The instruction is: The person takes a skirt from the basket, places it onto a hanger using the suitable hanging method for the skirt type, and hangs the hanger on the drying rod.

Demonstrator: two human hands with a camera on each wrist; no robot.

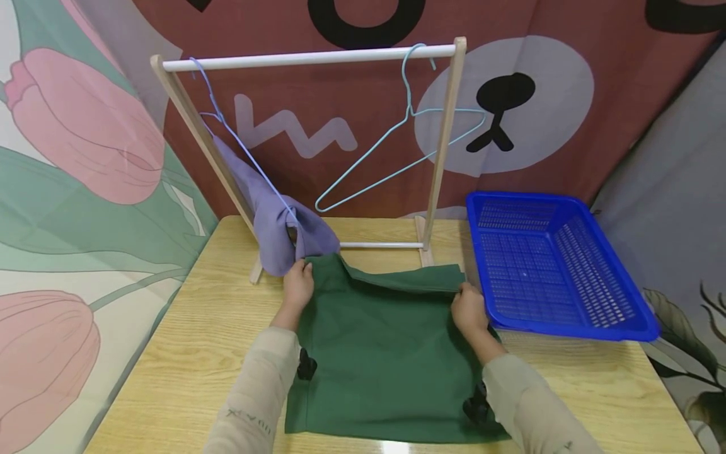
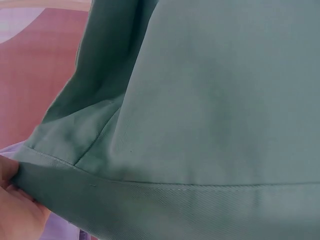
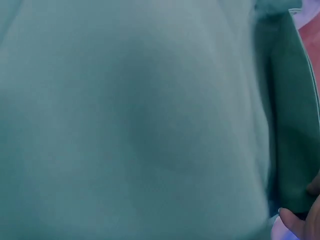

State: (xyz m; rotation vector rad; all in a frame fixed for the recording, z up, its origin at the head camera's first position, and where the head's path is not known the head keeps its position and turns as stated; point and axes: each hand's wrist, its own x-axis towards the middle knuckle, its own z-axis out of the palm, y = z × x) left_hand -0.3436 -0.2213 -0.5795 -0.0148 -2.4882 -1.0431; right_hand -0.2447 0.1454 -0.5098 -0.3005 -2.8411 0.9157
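A green cloth [image 1: 391, 359] with a stitched band along its edge is spread over the front of the table, its two layers parting at the far edge. My left hand [image 1: 297, 287] pinches its far left corner, right beside a purple garment. In the left wrist view, the cloth's seam and band [image 2: 200, 205] run away from the fingertips [image 2: 7, 172]. My right hand [image 1: 469, 309] grips the far right corner, close to a blue basket. Green fabric [image 3: 150, 120] fills most of the right wrist view, with the thumb [image 3: 290, 220] at its edge.
Behind the cloth stands a wooden rack with a white rail [image 1: 317, 58]. The purple garment [image 1: 272, 202] hangs low on a lilac hanger [image 1: 249, 154] at the left. A light blue hanger [image 1: 374, 151] hangs at the right. The blue basket [image 1: 482, 265] sits at the table's right.
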